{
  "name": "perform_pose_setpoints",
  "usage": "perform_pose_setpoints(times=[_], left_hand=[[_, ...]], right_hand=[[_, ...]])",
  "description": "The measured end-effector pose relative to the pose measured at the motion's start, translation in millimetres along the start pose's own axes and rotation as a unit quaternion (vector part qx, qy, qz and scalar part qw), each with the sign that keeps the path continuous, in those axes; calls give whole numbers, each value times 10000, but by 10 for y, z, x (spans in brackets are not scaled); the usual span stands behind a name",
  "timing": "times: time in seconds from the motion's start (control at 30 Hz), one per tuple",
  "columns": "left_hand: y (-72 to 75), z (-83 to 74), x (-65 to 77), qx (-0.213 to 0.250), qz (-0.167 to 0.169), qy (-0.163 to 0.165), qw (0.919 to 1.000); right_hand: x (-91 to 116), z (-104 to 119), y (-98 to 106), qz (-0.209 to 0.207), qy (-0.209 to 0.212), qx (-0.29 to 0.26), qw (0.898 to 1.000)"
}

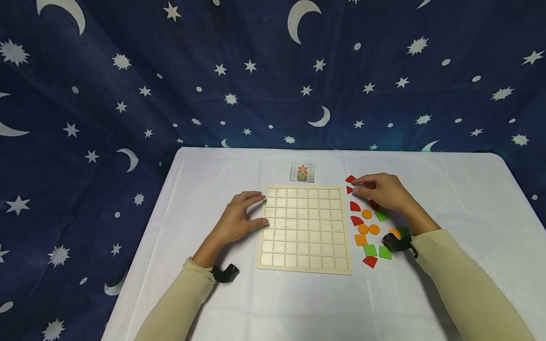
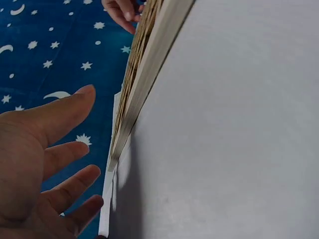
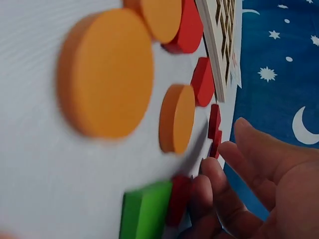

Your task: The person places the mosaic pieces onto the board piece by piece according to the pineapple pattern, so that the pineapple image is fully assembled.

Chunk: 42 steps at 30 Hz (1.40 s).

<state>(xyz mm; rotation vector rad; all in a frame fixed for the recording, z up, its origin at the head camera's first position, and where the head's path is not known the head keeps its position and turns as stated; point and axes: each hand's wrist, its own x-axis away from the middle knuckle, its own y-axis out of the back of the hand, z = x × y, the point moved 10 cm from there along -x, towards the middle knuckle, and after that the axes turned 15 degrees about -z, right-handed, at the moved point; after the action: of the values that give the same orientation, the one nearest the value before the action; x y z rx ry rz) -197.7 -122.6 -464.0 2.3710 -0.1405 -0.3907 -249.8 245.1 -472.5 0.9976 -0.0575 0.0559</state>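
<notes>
A pale wooden grid board (image 1: pixel 304 229) lies flat on the table. My left hand (image 1: pixel 239 218) is at its left edge, thumb and fingers spread; the left wrist view shows this hand (image 2: pixel 45 169) holding nothing. Beyond the board's upper right corner my right hand (image 1: pixel 384 189) reaches over the table, thumb and index finger apart. Its fingertips are beside two small red pieces, an upper one (image 1: pixel 350 179) and a lower one (image 1: pixel 349 190). In the right wrist view these red pieces (image 3: pixel 214 119) lie just past the fingertips of the hand (image 3: pixel 264 184); contact cannot be told.
Right of the board lie red quarter-round pieces (image 1: pixel 355 206), several orange discs (image 1: pixel 374 229), an orange square (image 1: pixel 360 240) and several green pieces (image 1: pixel 370 250). A small gridded picture card (image 1: pixel 302 173) sits behind the board. A dark star-patterned cloth (image 1: pixel 264 85) hangs behind the white table (image 1: pixel 281 303).
</notes>
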Motion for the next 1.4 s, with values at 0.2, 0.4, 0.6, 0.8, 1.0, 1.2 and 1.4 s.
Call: perform_pose_setpoints(times=[0.2,0.4,0.6,0.8,1.0,1.2,1.4], left_hand=[[-117,86,-19,-144,412,-122,9990],[-166,127,0,-241,718,-228,9969],[-154,101,8,-309,752,-379,9960],[-156,98,29,-309,731,-395,9961],[-180,122,33,-331,760,-331,9960],[-185,145,39,-395,785,-305,9957],[-189,135,34,-373,793,-296,9957]], right_hand=[[-83,38,-59,-137,-136,-223,9996],[-89,67,-40,-449,-106,-326,9984],[-72,98,-45,-554,-82,-194,9982],[-43,120,-58,-452,22,-285,9986],[28,153,-35,-332,-116,-603,9976],[71,364,-128,-328,-273,-1174,9922],[58,565,-383,-27,-443,-1552,9869]])
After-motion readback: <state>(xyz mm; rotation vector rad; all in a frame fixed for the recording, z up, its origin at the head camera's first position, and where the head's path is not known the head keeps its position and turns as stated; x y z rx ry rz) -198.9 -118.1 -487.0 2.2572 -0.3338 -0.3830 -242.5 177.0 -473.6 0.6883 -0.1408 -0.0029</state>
